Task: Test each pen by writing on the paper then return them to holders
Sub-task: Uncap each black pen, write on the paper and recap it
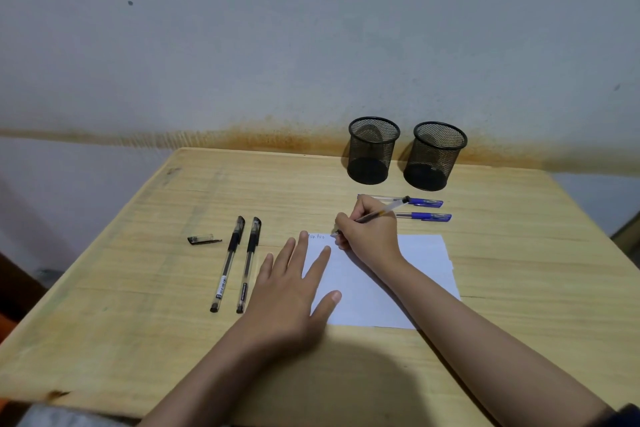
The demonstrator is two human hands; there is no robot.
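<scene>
Clear plastic, slim and hard, made up the barrel of the uncapped black-ink gel pen (375, 214) that the right hand (370, 236) pinched low down, close to the tip, with the tip set on the top left corner of the white sheet of paper (398, 274), beside a short line of small writing (316, 236). A pen of this kind looked light and stiff, and its smooth barrel likely slippery, so the dark grip sleeve near the point seemed the sensible place to take hold. The left hand (291, 291) lay flat with fingers spread and straight, pressing the sheet's left edge against the pale wooden counter (138, 288); thin paper would slide or buckle without that.

Left of the sheet lay two capped black gel pens (237, 263) side by side, and beside them the loose black pen cap (204, 239). Beyond the writing hand lay two blue-capped clear pens (424, 210), one just behind the other. Two black wire-mesh cup holders (405, 152) stood near the counter's far edge, close together, with no pens showing inside. They looked light enough to tip if a pen were dropped in carelessly.
</scene>
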